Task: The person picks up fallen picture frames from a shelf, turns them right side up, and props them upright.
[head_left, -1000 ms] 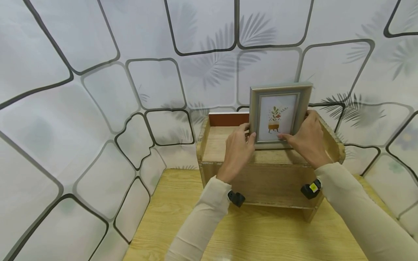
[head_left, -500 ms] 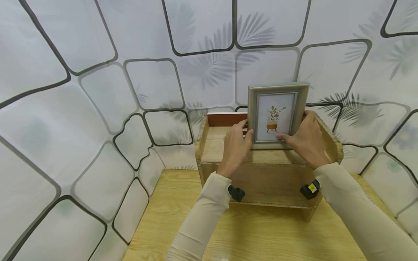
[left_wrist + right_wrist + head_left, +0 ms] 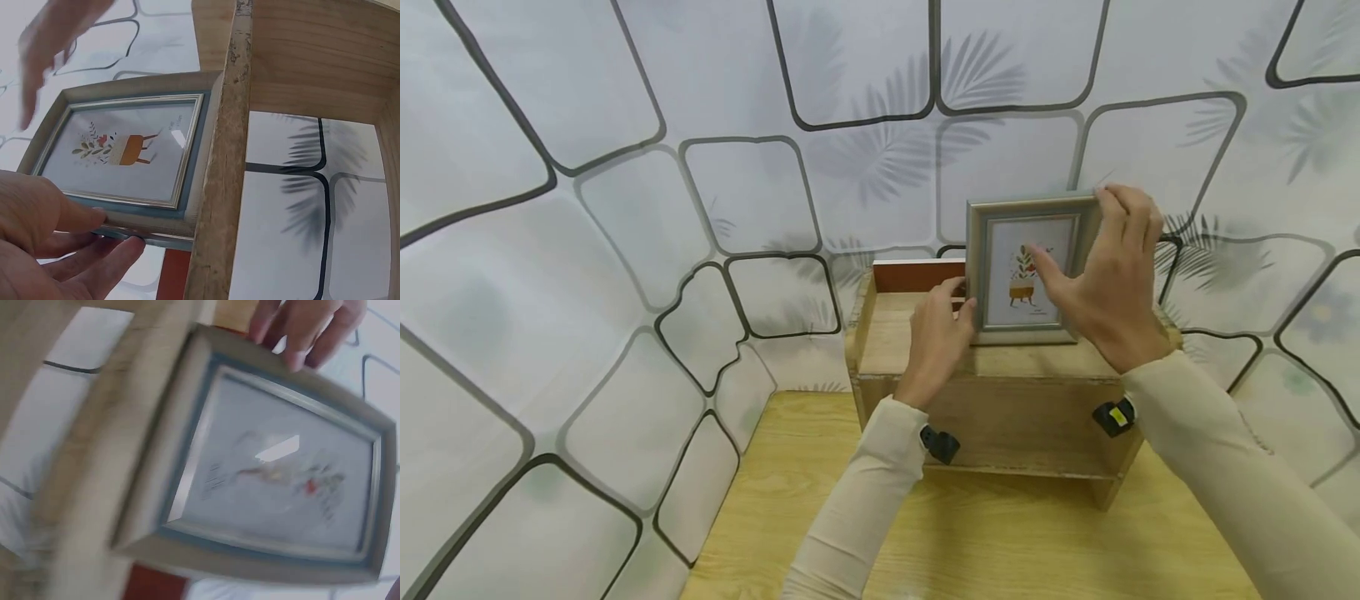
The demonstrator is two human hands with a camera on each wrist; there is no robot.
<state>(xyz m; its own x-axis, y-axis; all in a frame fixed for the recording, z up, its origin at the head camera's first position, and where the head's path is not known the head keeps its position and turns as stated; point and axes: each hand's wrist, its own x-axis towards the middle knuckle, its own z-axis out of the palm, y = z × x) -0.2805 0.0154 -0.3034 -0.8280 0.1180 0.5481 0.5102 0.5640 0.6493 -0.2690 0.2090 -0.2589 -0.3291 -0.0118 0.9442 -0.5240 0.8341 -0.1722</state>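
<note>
Two hands are steadying the picture frame (image 3: 1026, 268) upright on the shelf (image 3: 917, 342) — left hand (image 3: 936, 337) pinching its side edge, right hand (image 3: 1108, 275) hovering loose-fingered at its top corner — so a nudge could be tipping it over.

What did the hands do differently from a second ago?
The right hand let go of the picture frame's lower right side and rose to its top right corner, fingers spread. The left hand stayed on the frame's left edge, and the frame kept standing on the wooden shelf.
</note>
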